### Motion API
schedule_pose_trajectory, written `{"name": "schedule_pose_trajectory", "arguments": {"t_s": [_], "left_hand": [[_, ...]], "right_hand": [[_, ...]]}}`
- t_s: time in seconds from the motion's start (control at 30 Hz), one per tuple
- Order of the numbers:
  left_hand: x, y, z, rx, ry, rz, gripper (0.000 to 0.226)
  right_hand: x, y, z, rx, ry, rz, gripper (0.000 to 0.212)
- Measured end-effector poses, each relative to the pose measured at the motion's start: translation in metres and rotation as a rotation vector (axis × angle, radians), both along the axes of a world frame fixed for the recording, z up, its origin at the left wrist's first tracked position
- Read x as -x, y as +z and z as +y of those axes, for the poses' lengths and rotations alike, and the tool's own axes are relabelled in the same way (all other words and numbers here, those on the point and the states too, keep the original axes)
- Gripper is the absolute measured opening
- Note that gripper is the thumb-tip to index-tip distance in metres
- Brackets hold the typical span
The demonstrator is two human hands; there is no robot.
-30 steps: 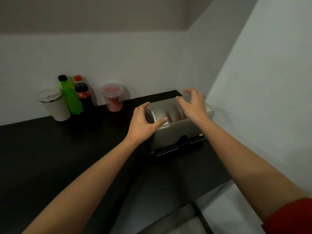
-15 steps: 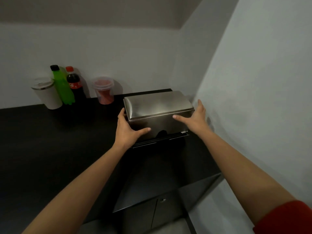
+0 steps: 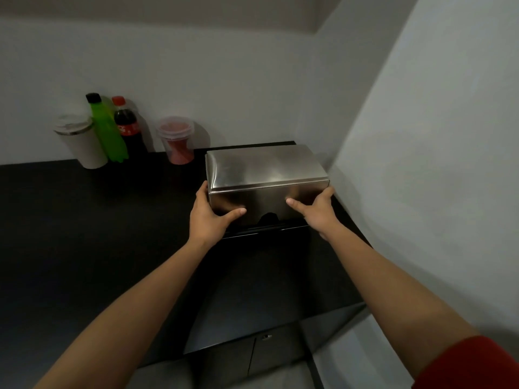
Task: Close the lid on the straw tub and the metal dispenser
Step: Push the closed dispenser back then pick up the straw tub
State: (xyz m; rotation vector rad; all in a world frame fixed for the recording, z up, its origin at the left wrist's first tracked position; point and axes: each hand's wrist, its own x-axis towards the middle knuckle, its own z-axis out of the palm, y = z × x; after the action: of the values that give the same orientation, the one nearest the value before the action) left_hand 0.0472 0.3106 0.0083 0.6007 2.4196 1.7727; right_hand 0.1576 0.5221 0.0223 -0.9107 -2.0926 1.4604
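dim, even indoor light with no visible source. soft sheen and hand reflections on the metal dispenser (image 3: 266,175); no hard glare. black counter (image 3: 84,234) swallows detail. faint shadows on the wall behind the bottles. wide-angle bending at frame edges. overall slightly soft, mildly noisy.

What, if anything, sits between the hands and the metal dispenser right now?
Nothing visible. The left hand and right hand already grip the metal dispenser at its two front corners. The straw tub stands apart behind it.
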Motion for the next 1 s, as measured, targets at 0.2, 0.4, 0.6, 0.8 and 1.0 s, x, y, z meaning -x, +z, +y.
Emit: {"name": "schedule_pose_trajectory", "arguments": {"t_s": [0.2, 0.4, 0.6, 0.8, 1.0], "left_hand": [[0.020, 0.002, 0.008, -0.005, 0.032, 0.014, 0.101], [0.047, 0.002, 0.020, -0.004, 0.035, 0.007, 0.101], [0.070, 0.004, 0.037, -0.015, 0.005, -0.049, 0.103], [0.099, 0.003, 0.048, 0.016, -0.005, -0.074, 0.102], [0.128, 0.000, 0.059, 0.027, 0.007, -0.061, 0.094]], "right_hand": [[0.025, -0.002, 0.007, 0.003, -0.011, 0.026, 0.087], [0.054, -0.001, 0.019, 0.015, -0.002, 0.000, 0.084], [0.076, 0.004, 0.036, 0.007, -0.009, -0.014, 0.082], [0.102, 0.006, 0.049, 0.017, 0.005, -0.036, 0.081], [0.130, 0.005, 0.059, 0.039, 0.004, 0.001, 0.089]]}}
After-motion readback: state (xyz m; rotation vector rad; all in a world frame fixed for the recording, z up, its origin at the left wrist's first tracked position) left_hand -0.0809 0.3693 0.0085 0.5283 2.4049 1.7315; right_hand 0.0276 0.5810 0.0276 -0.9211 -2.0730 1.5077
